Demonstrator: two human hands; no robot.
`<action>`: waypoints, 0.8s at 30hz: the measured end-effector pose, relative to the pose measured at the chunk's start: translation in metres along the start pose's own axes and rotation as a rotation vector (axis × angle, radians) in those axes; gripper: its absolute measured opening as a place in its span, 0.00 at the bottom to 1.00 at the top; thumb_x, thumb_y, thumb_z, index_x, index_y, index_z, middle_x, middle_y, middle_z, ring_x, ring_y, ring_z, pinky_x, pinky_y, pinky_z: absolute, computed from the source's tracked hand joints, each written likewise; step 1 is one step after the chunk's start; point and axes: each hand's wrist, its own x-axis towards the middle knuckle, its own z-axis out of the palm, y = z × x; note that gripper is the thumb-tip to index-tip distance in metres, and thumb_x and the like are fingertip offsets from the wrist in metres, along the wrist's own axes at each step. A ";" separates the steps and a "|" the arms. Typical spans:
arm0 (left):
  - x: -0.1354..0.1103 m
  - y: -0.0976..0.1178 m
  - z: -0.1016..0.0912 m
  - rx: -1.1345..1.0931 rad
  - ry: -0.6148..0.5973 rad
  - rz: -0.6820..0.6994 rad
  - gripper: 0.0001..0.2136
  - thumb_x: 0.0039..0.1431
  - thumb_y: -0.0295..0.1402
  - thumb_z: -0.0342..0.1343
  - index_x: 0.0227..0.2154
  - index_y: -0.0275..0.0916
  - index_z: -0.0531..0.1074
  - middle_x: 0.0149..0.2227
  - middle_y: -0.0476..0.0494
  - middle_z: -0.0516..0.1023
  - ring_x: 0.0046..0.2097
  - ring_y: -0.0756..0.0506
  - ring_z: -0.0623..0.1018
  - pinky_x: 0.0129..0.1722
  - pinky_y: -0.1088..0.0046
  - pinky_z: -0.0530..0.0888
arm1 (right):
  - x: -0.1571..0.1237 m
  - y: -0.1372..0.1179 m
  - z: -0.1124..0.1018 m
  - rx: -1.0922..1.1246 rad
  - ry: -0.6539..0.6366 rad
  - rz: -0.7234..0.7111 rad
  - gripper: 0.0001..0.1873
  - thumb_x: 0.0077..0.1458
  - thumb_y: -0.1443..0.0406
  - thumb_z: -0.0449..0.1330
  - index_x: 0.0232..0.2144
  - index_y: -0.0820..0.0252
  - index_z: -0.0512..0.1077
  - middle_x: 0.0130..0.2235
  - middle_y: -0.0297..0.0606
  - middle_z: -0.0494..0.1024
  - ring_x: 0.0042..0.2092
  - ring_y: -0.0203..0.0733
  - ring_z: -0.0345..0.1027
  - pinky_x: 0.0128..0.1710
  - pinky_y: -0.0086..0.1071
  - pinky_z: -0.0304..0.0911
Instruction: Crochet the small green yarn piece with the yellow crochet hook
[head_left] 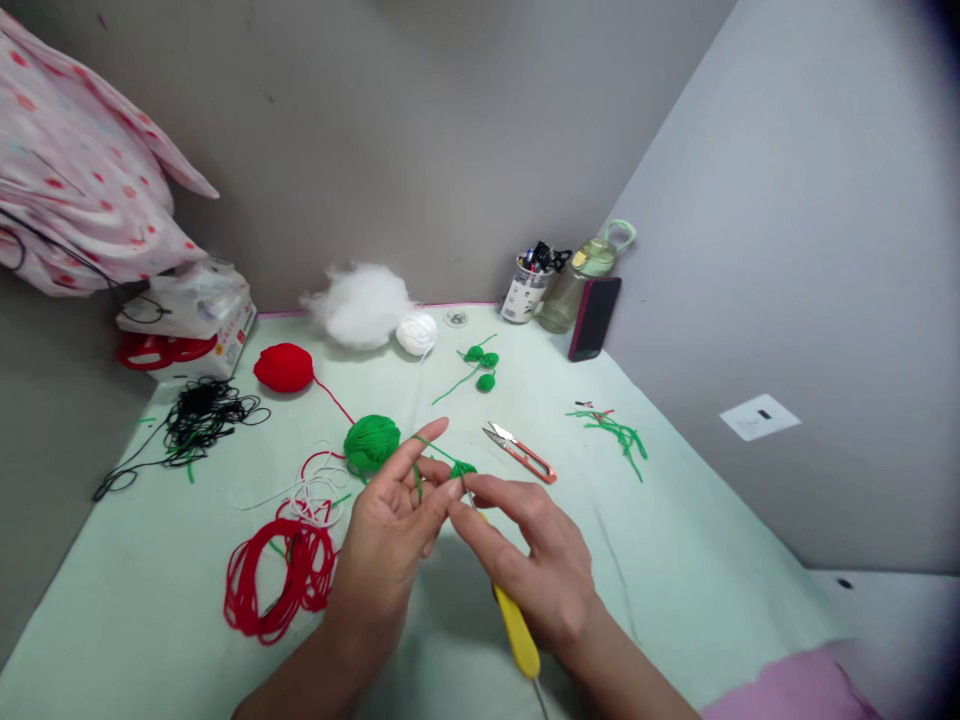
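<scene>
Between thumb and fingers, my left hand pinches a small green crochet piece. Green yarn runs from that piece over my raised left index finger. My right hand is closed around a crochet hook with a yellow handle, whose metal tip reaches the green piece. Just behind my left hand sits a ball of green yarn. Thread snips with orange handles lie on the table beyond my right hand. Farther back are several small green crocheted balls with yarn tails.
Left: red yarn loops, white strands, a black yarn tangle and a red yarn ball. Back: fluffy white stuffing, a white yarn ball, a pen cup, a bottle and a phone. Right: green yarn scraps.
</scene>
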 end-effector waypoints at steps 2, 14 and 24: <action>0.001 0.001 0.000 -0.030 -0.025 -0.017 0.24 0.54 0.39 0.75 0.55 0.50 0.82 0.34 0.52 0.74 0.28 0.53 0.66 0.26 0.79 0.65 | 0.000 0.000 0.001 0.105 0.052 0.046 0.21 0.66 0.73 0.61 0.55 0.46 0.78 0.48 0.41 0.87 0.43 0.46 0.84 0.40 0.36 0.80; 0.001 0.003 -0.002 -0.041 -0.058 -0.011 0.23 0.51 0.37 0.77 0.52 0.46 0.84 0.33 0.52 0.76 0.27 0.54 0.65 0.25 0.79 0.62 | -0.003 0.003 0.006 0.187 0.049 0.123 0.23 0.65 0.75 0.62 0.56 0.47 0.79 0.47 0.41 0.85 0.45 0.45 0.82 0.44 0.37 0.79; 0.004 0.017 -0.004 -0.167 -0.169 -0.127 0.14 0.54 0.33 0.73 0.45 0.43 0.87 0.26 0.57 0.67 0.22 0.59 0.50 0.23 0.81 0.53 | 0.013 0.007 -0.006 0.633 0.233 0.457 0.11 0.71 0.66 0.59 0.41 0.53 0.82 0.33 0.37 0.82 0.32 0.41 0.76 0.36 0.38 0.74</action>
